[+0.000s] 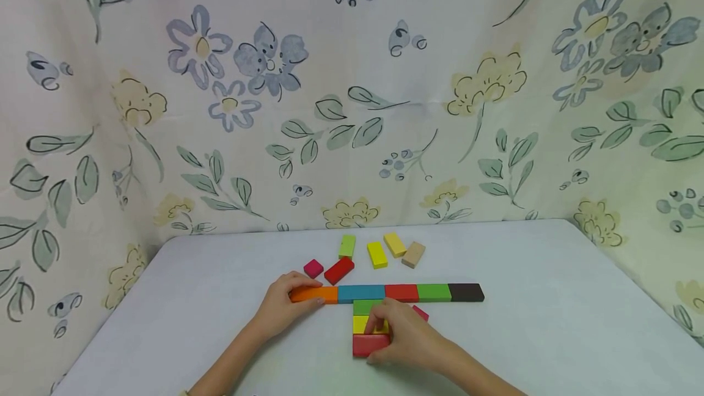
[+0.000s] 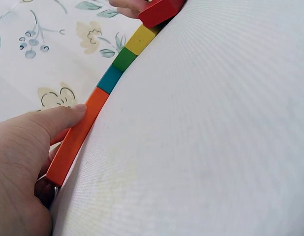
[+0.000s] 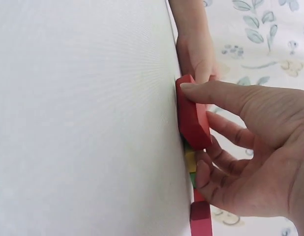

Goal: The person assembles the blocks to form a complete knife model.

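Observation:
A row of blocks runs across the table: orange [image 1: 330, 295], blue [image 1: 361, 293], red [image 1: 401, 293], green [image 1: 434, 293] and black [image 1: 467, 293]. The left hand [image 1: 286, 307] grips the orange block [image 2: 76, 140] at the row's left end, thumb on its near side. Below the blue block's right part, a green block [image 1: 365, 307], a yellow block [image 1: 360, 324] and a red block [image 1: 370, 346] form a column toward the front. The right hand [image 1: 409, 336] pinches the red block [image 3: 191, 115] between thumb and fingers, partly covering the yellow one.
Behind the row lie a crimson block [image 1: 313, 269], a red block [image 1: 339, 271], a light green block [image 1: 347, 247], two yellow blocks [image 1: 377, 255] and a tan block [image 1: 414, 255]. Another crimson block [image 1: 421, 313] shows behind the right hand. Floral cloth [image 1: 352, 139] hangs behind the table.

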The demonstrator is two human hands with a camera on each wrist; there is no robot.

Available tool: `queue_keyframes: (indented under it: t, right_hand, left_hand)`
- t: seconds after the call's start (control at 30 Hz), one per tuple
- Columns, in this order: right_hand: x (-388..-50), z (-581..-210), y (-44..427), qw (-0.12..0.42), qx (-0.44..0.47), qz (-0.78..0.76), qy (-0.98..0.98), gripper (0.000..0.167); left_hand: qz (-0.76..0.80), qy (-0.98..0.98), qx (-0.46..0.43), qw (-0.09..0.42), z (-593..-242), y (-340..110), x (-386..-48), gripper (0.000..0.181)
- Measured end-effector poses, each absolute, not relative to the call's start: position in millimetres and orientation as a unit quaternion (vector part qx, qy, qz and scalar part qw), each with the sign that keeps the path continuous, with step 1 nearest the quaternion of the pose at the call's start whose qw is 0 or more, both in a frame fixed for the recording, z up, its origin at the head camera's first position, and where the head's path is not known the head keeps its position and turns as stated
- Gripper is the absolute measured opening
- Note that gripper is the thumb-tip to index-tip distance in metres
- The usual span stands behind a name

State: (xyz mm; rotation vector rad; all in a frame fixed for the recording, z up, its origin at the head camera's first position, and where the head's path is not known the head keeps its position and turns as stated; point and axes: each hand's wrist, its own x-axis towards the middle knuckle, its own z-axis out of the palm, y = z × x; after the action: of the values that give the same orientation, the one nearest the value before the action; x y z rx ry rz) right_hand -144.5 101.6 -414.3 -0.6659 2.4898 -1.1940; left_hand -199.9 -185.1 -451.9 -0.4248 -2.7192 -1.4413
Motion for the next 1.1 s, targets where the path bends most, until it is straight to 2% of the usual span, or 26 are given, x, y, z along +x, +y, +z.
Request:
queue_keyframes:
  t: [0.73,1.1]
  right_hand:
    - [-149,-417,108,0.155,-0.258,-0.425,0.853,0.031]
    - [-158,-401,121,0.128,-0.251,-0.447,0.849,0.025]
  left_hand:
    - [-0.450,-0.881,-0.144,0.027,-450,-184,-199,0.029]
    - [-0.445,-0.882,-0.139,0.065,-438,-159,-182,0.033]
